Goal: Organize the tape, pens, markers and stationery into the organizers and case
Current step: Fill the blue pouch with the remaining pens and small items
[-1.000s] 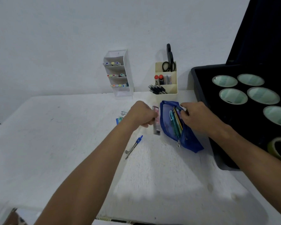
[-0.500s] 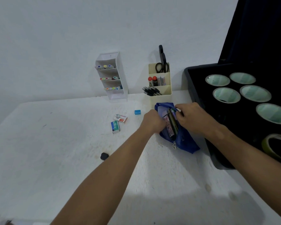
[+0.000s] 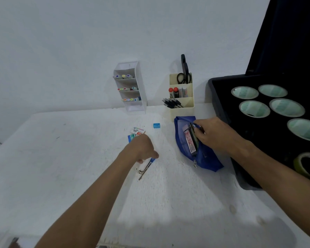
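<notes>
While gripping the blue top of a metal compass [image 3: 145, 168] on the white table [image 3: 61, 167], left hand [image 3: 143, 149] curled, fingers closed on the compass, its point toward the near edge. Right hand [image 3: 216, 136] pinching the open mouth edge of one blue mesh pencil case [image 3: 195, 145], fingers curled onto the fabric; case lying flat just left of the black tape case [image 3: 222, 111]. Inside the pouch: one lead refill box with pink label [image 3: 189, 140], plus a few pens beside it (count unclear, partly hidden by fingers). Loose on table: one blue sharpener [image 3: 156, 125], two small staple boxes [image 3: 137, 131] touching each other, the blue one half hidden behind the left hand. At back wall: one white tiered organizer [image 3: 132, 86] with three shelves of markers, about four or five caps per shelf; one cream organizer [image 3: 182, 97] holding one pair of black scissors [image 3: 184, 73] in the top slot, four upright sticks in the middle (two red-capped), a bundle of black pens in the lowest slot. In black tape case: five tape rolls [image 3: 254, 109] lying flat with pale green cores, one yellowish roll [image 3: 307, 166] at near right, cut off by frame edge.
</notes>
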`<state>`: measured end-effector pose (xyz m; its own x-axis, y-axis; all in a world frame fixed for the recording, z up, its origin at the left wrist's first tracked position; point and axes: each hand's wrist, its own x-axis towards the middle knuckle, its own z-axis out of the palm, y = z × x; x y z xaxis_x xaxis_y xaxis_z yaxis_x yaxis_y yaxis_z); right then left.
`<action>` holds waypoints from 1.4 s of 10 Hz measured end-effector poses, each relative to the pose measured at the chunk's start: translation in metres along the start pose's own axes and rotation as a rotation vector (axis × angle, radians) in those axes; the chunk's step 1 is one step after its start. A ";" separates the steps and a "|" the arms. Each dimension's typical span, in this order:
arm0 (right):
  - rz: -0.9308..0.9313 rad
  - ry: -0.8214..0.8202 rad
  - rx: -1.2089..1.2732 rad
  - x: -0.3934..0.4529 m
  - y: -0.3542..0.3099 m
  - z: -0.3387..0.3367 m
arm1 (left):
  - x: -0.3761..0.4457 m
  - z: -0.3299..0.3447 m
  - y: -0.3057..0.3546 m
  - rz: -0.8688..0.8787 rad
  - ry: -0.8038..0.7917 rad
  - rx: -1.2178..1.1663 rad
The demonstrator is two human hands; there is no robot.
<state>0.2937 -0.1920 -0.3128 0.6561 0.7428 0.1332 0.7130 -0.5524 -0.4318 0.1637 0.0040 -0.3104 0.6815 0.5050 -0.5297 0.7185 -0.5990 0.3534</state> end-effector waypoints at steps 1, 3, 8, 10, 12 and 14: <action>0.003 0.003 0.001 -0.001 -0.001 -0.001 | -0.002 0.003 -0.011 -0.041 -0.059 0.045; 0.003 0.012 0.024 -0.001 -0.002 -0.002 | 0.004 0.012 -0.019 -0.036 -0.055 0.134; 0.074 0.048 0.054 0.000 -0.001 -0.002 | 0.021 0.001 0.068 0.142 0.097 -0.532; 0.113 0.067 0.105 0.001 -0.001 -0.003 | 0.024 0.018 0.106 0.120 0.047 -0.630; 0.111 0.095 0.112 0.002 0.002 -0.002 | 0.032 0.025 0.110 0.175 0.097 -0.717; 0.106 0.070 0.120 0.001 0.002 -0.002 | 0.027 0.004 0.083 0.193 0.111 -0.580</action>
<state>0.2961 -0.1929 -0.3115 0.7446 0.6523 0.1418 0.6072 -0.5735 -0.5499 0.2412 -0.0349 -0.2987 0.7948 0.5014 -0.3419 0.5178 -0.2666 0.8129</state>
